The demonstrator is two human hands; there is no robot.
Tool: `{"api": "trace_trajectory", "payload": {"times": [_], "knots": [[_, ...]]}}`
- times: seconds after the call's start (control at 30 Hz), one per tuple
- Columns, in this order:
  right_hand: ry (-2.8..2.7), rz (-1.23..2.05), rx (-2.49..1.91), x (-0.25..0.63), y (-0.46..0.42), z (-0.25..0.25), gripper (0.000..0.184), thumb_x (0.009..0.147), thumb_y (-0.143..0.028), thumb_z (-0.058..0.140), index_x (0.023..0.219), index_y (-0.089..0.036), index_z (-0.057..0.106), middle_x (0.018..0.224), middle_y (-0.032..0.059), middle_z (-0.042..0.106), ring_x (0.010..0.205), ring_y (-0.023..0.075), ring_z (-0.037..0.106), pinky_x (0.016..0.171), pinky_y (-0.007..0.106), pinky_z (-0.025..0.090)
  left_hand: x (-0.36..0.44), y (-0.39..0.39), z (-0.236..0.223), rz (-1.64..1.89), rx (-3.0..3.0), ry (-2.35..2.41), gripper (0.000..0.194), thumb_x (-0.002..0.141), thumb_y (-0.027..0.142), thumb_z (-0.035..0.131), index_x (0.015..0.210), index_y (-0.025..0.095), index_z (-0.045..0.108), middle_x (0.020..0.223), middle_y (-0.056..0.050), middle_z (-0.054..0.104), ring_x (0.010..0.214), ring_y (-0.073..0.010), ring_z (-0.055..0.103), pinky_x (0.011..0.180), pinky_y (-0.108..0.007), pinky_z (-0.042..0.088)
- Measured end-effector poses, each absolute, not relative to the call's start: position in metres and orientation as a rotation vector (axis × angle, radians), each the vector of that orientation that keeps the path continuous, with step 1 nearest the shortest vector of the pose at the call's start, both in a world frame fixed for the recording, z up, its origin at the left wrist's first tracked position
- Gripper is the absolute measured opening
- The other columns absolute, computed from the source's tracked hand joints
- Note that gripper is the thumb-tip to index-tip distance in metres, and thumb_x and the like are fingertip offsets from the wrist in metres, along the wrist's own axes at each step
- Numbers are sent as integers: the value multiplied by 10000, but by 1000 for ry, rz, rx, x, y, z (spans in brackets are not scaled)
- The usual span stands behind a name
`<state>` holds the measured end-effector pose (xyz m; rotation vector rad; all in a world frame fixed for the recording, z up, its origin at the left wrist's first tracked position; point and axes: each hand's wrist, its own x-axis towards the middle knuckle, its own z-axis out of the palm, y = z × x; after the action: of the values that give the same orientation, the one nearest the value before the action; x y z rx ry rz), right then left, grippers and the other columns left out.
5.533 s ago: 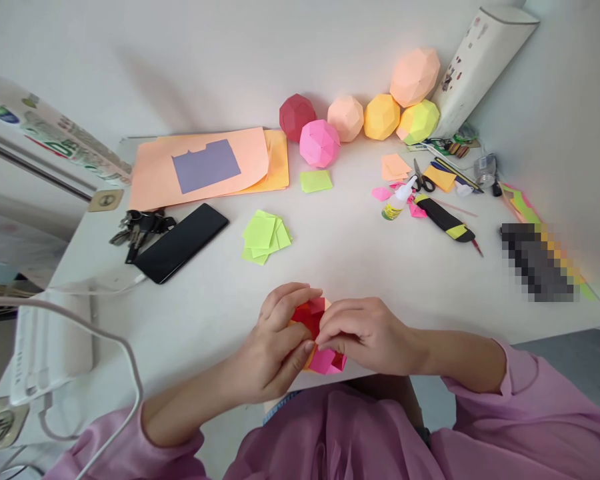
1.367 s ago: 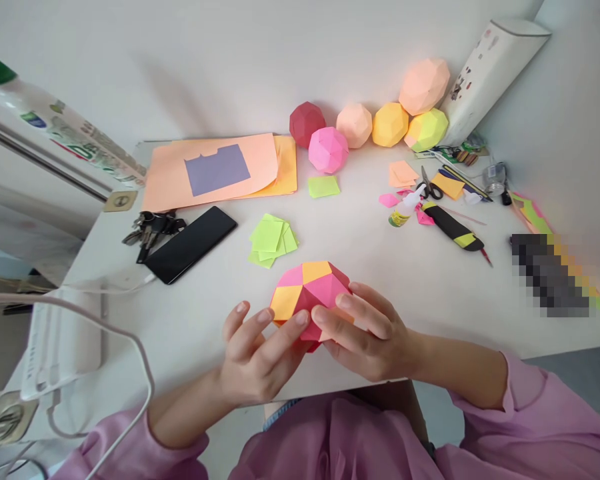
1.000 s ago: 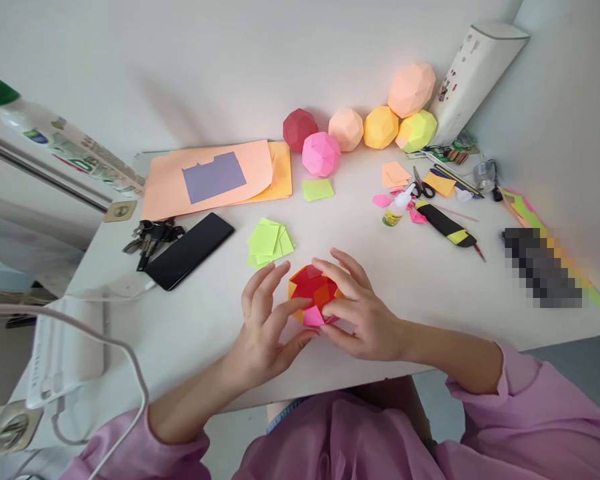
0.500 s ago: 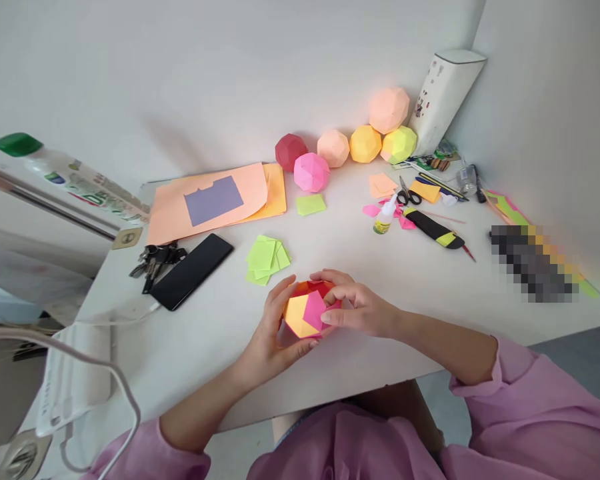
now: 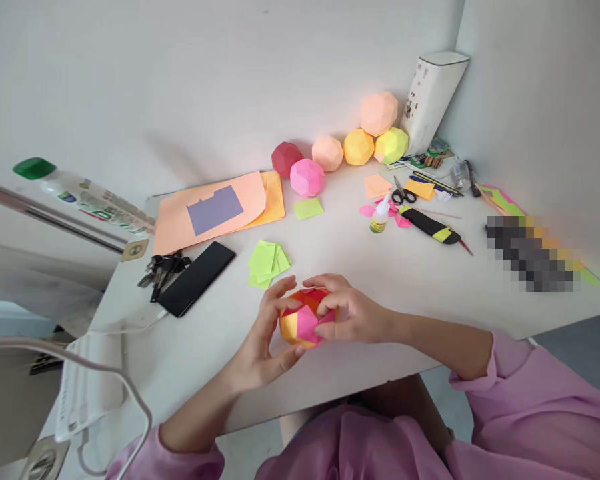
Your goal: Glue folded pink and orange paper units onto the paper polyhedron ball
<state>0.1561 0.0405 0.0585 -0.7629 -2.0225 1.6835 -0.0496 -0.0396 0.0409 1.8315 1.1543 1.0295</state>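
Observation:
Between my two hands is an open-topped paper ball [image 5: 307,325] of pink, yellow and orange-red facets, its hollow inside showing. My left hand [image 5: 266,340] curves round its left side, fingertips on the upper rim and thumb low at the front. On the right, my right hand [image 5: 353,313] pinches a pink edge between thumb and forefinger, while its other fingers reach over the rim. Just beyond the ball lies a stack of lime-green paper pieces [image 5: 266,261]. A single green piece [image 5: 309,208] rests farther back.
Finished paper balls [image 5: 327,153] line the wall. A glue bottle [image 5: 379,217], scissors [image 5: 404,195] and a black-and-yellow cutter [image 5: 427,225] lie at right. Left are a phone [image 5: 197,279], keys [image 5: 163,270], peach paper sheets [image 5: 173,223], a spray can [image 5: 95,200] and a white cable [image 5: 130,393].
The paper ball has tilted slightly, showing more of its inside. My left thumb has shifted left along it, and a left finger now bends over the rim. The camera view has shifted a little.

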Motion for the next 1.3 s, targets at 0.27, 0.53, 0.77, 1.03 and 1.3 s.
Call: {"api": "trace_trajectory", "payload": {"times": [0.27, 0.53, 0.77, 1.03, 1.3], "knots": [[-1351, 2268, -789, 154, 47, 63, 267, 703, -390, 751, 682, -151, 634, 1272, 64, 519, 1098, 206, 555, 938, 336, 445, -41, -39, 20, 1082, 1982, 1325, 924, 758, 435, 734, 1475, 305, 167, 1518, -177, 170, 1417, -383, 203, 1073, -617, 317], [-1413, 2371, -748, 157, 47, 59, 280, 652, -363, 792, 804, -156, 681, 1352, 52, 442, 1094, 200, 538, 916, 321, 451, -39, -42, 21, 1054, 2017, 1309, 852, 779, 368, 719, 1451, 277, 204, 1481, -188, 205, 1382, -367, 269, 1034, -585, 379], [-1439, 2313, -841, 156, 43, 57, 271, 605, -325, 825, 705, -156, 639, 1395, 52, 392, 1204, 226, 486, 957, 330, 436, -36, -43, 18, 1031, 2069, 1364, 826, 768, 382, 735, 1417, 274, 236, 1456, -200, 218, 1350, -378, 325, 1001, -595, 412], [-1465, 2364, -822, 156, 45, 60, 244, 620, -299, 802, 773, -168, 664, 1384, 35, 377, 1148, 208, 508, 898, 303, 466, -35, -44, 18, 1006, 2089, 1392, 826, 764, 363, 743, 1411, 266, 239, 1441, -195, 247, 1391, -387, 255, 1009, -591, 417], [-1360, 2377, -789, 156, 44, 57, 276, 700, -375, 768, 713, -149, 610, 1279, 42, 454, 978, 159, 549, 858, 291, 453, -36, -45, 18, 1005, 2139, 1390, 851, 762, 362, 745, 1428, 256, 226, 1458, -201, 212, 1387, -397, 261, 1013, -584, 424]]}}
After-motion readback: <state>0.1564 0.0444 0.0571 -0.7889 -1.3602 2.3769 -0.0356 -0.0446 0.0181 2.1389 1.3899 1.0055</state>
